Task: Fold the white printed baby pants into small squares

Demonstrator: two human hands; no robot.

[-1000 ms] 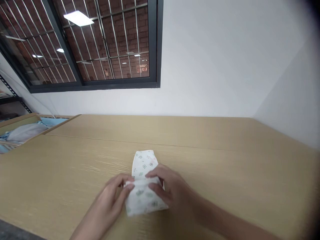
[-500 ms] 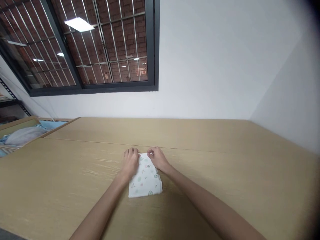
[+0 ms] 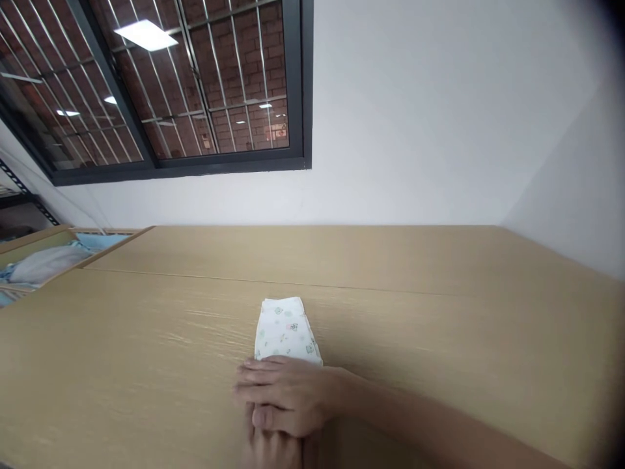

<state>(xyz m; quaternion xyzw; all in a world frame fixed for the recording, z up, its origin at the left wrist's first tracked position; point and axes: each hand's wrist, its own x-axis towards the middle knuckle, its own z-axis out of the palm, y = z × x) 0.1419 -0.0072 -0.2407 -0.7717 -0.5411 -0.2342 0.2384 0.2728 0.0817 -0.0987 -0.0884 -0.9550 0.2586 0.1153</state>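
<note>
A small folded white cloth (image 3: 284,329) with tiny green and pink prints lies flat on the wooden tabletop (image 3: 146,365). My right hand (image 3: 293,394) reaches across its near edge, fingers stretched out flat and pointing left. Under it is my left hand (image 3: 273,449), coming up from the bottom of the view; its fingers are mostly hidden by the right hand. The near part of the cloth is covered by the hands, so I cannot tell whether the left fingers hold it.
A wooden-edged bin (image 3: 117,247) with pale blue and white fabric (image 3: 53,264) stands at the left. Behind the table rises a white wall (image 3: 400,130) with a dark-framed barred window (image 3: 234,161). A thin seam (image 3: 219,279) crosses the tabletop.
Both hands have left the cloth's far edge and come down to its near edge. The right hand now overlaps the left, and the cloth's far part is uncovered.
</note>
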